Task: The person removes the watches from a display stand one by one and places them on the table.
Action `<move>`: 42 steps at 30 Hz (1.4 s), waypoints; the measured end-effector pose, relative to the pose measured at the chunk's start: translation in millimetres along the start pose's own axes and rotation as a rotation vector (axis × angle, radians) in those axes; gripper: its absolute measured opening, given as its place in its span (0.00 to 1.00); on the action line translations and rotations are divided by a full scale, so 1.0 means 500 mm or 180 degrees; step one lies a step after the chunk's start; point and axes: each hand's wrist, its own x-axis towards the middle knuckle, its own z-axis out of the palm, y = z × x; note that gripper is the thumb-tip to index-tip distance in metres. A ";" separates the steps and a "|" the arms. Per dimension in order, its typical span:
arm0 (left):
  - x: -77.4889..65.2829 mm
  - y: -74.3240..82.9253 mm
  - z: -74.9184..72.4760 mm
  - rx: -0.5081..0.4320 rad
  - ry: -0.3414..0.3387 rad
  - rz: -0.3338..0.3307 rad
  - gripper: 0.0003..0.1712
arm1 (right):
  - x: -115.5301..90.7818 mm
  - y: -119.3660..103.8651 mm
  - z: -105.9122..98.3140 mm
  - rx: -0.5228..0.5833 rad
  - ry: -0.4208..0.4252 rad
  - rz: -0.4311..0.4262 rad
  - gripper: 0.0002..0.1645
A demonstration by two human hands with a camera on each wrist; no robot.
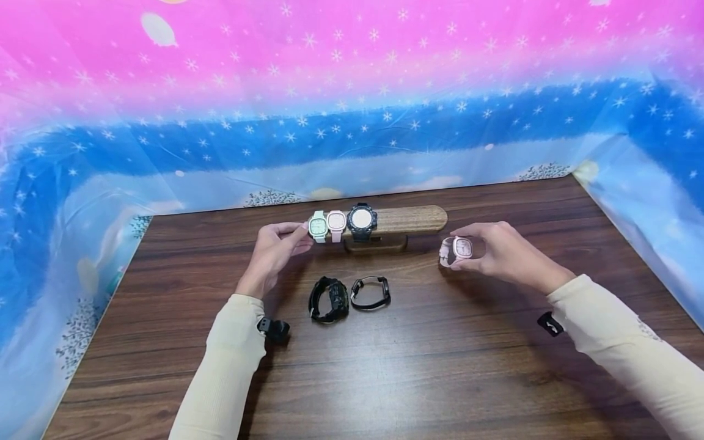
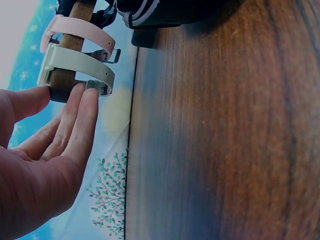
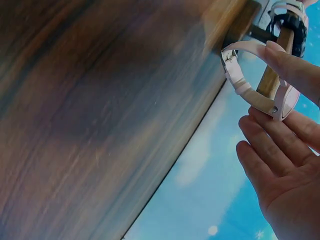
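Note:
On a wooden watch stand (image 1: 412, 219) sit a mint green watch (image 1: 318, 226), a pink square watch (image 1: 337, 221) and a black watch with a pale round dial (image 1: 362, 219). My left hand (image 1: 272, 249) pinches the stand's left end, thumb on one side and fingertips on the other, right at the mint watch's strap (image 2: 85, 62). Off the stand's right end, my right hand (image 1: 506, 253) holds another pink watch (image 1: 463, 247) by its case between thumb and fingers. Its strap (image 3: 242, 87) is buckled into a loop, and the bar shows behind it in the right wrist view.
A chunky black watch (image 1: 337, 299) and a slimmer black watch (image 1: 379, 304) lie on the brown wooden table (image 1: 385, 379) in front of the stand. A pink and blue snowflake cloth (image 1: 341, 134) hangs along the table's back and sides.

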 end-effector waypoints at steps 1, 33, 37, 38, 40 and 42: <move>0.000 0.000 0.000 0.0002 -0.0001 0.0001 0.22 | -0.001 -0.003 0.003 0.0018 -0.0017 -0.0016 0.31; -0.001 -0.001 0.000 0.0010 0.0002 -0.0026 0.23 | 0.010 -0.059 0.106 0.0666 -0.0337 -0.0292 0.31; -0.001 0.000 0.000 0.0009 -0.0006 -0.0019 0.23 | 0.011 -0.053 0.104 0.0605 -0.0393 -0.0305 0.31; -0.001 0.000 0.000 0.0009 -0.0008 -0.0022 0.23 | 0.011 -0.051 0.104 0.0591 -0.0413 -0.0311 0.31; -0.001 0.001 0.000 0.0009 -0.0009 -0.0024 0.23 | 0.012 -0.046 0.106 0.0562 -0.0451 -0.0336 0.30; -0.001 0.002 0.001 0.0005 -0.0005 -0.0023 0.23 | 0.012 -0.043 0.108 0.0540 -0.0483 -0.0371 0.29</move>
